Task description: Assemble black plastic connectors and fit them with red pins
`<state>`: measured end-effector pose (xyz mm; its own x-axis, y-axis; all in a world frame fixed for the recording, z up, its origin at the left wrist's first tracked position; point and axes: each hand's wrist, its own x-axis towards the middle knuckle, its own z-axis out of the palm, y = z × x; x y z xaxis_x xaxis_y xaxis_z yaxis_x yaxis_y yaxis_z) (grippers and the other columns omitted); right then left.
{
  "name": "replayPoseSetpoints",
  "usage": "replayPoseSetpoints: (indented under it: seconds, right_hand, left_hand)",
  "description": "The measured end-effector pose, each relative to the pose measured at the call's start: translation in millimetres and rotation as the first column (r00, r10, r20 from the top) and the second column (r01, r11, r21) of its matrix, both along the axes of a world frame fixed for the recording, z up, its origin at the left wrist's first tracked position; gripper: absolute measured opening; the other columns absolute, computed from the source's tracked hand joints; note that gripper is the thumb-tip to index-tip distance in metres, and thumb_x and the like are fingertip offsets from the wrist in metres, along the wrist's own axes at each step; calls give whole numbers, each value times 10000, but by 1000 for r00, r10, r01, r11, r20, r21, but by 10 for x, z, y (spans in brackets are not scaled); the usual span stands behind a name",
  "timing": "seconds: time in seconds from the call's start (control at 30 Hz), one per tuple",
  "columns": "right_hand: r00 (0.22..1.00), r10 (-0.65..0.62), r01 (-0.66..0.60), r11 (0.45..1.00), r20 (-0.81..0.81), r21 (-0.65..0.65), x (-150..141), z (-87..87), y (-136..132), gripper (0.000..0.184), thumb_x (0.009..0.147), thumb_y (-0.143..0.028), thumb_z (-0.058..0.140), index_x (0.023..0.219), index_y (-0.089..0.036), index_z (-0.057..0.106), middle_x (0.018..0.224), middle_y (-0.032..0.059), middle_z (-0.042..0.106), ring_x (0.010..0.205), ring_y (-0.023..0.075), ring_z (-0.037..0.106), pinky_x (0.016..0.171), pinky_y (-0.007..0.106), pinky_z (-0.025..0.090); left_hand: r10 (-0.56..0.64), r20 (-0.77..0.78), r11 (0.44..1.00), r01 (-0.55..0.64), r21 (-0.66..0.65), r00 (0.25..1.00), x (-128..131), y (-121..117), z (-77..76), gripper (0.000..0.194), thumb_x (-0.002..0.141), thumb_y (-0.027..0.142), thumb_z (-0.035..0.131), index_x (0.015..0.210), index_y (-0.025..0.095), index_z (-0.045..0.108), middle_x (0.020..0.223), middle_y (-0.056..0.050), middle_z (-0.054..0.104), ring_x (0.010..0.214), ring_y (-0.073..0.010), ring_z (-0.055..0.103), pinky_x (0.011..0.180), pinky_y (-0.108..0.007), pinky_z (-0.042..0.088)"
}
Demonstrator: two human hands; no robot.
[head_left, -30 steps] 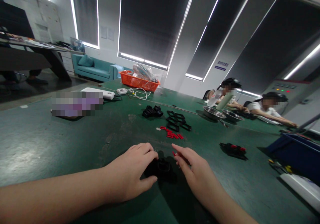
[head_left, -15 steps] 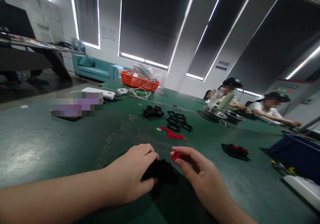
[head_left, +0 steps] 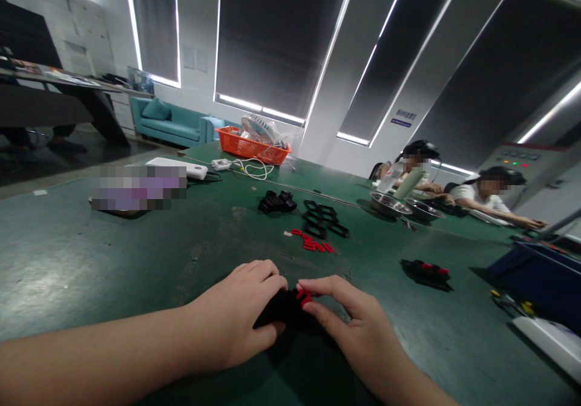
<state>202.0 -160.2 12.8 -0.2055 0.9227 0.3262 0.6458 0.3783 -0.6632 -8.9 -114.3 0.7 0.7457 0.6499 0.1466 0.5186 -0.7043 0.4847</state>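
My left hand (head_left: pixel 249 309) grips a black plastic part (head_left: pixel 276 310) from its left side, low over the near part of the green table (head_left: pixel 213 212). Between the thumb and forefinger of my right hand (head_left: pixel 354 321) is a small red plastic piece (head_left: pixel 304 297). That piece sits against the upper right of the black part; whether it is seated in it I cannot tell. Beyond my hands lie several loose red pieces (head_left: pixel 313 244). Black rectangular frames (head_left: pixel 315 230) lie just behind them, beside a cluster of black parts (head_left: pixel 276 201).
To the right lies a black part with red pieces fitted (head_left: pixel 426 274), near a dark blue bin (head_left: pixel 540 279). An orange basket (head_left: pixel 252 147) with a fan stands at the back, a white cable (head_left: pixel 254 169) before it. Two people sit at the far right beside metal bowls (head_left: pixel 390 205).
My right hand has moved left and slightly down, bringing the red piece from beside the black part up against it. My left hand has hardly moved.
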Motion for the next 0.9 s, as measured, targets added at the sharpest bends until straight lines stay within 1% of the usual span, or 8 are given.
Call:
replayPoseSetpoints:
  seconds: [0.13, 0.37, 0.63, 0.77, 0.9]
  right_hand:
    - [999, 36, -36, 999, 10, 35, 0, -9, -5, 266, 820, -129, 642, 1033, -264, 726, 948, 7, 749, 887, 168, 684, 810, 310, 530]
    - [997, 73, -74, 994, 25, 74, 17, -31, -8, 280, 817, -110, 660, 1047, -257, 722, 962, 11, 750, 890, 168, 685, 810, 298, 539]
    - [994, 89, -96, 987, 60, 128, 22, -42, 1, 305, 825, -91, 659, 1072, -263, 710, 973, -4, 753, 892, 153, 682, 816, 280, 540]
    - [993, 99, -107, 985, 65, 137, 25, -42, 1, 318, 826, -85, 656, 1084, -264, 705, 980, 1, 753, 893, 158, 682, 812, 286, 544]
    - [993, 102, -110, 983, 61, 144, 23, -39, -4, 319, 827, -84, 653, 1090, -257, 705, 978, 9, 756, 889, 166, 685, 808, 297, 549]
  left_hand:
    - [-1, -11, 1000, 1, 0, 1000, 0, -5, -8, 295, 807, 220, 617, 1099, 184, 600, 1181, -115, 563, 1120, -316, 523, 991, -496, 428]
    - [-2, -2, 1000, 2, -1, 1000, -1, -8, -26, 285, 810, 215, 619, 1094, 201, 593, 1173, -97, 562, 1109, -300, 523, 984, -484, 433]
    - [-4, -1, 1000, 4, -4, 1000, 2, 0, -23, 282, 809, 209, 624, 1090, 193, 600, 1156, -97, 564, 1102, -300, 522, 981, -482, 434]
    - [-2, -2, 1000, 2, 10, 1000, 6, 7, -25, 296, 811, 220, 624, 1104, 181, 598, 1180, -109, 559, 1113, -311, 520, 985, -499, 429]
    - [-4, 1, 1000, 4, 4, 1000, 9, 12, -25, 291, 809, 210, 622, 1098, 186, 600, 1173, -102, 563, 1109, -301, 523, 989, -486, 429]
